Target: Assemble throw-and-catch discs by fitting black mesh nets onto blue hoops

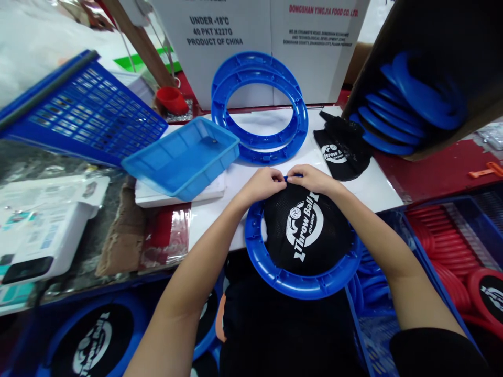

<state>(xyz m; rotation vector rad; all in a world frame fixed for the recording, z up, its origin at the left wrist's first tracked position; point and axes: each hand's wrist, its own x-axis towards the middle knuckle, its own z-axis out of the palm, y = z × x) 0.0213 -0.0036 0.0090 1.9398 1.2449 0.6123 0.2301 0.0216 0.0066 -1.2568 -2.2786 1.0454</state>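
A blue plastic ring [275, 272] lies at the near edge of the white table top [377, 183]. Over it sits a black mesh net [302, 230] with a white "Throw Ball" print. My left hand [264, 184] and my right hand [314, 179] meet at the ring's far rim, both with fingers curled, pinching the net's edge against the rim. Only the near arc and the left side of the ring show; the net and my hands cover the rest.
Two stacked blue rings [259, 104] lean against a white carton [243, 31]. A light blue tray [183, 157] and a blue crate [86, 110] sit left. Spare black nets [341, 149] lie right, by a box of blue rings [408, 99]. Red rings [444, 246] fill a bin lower right.
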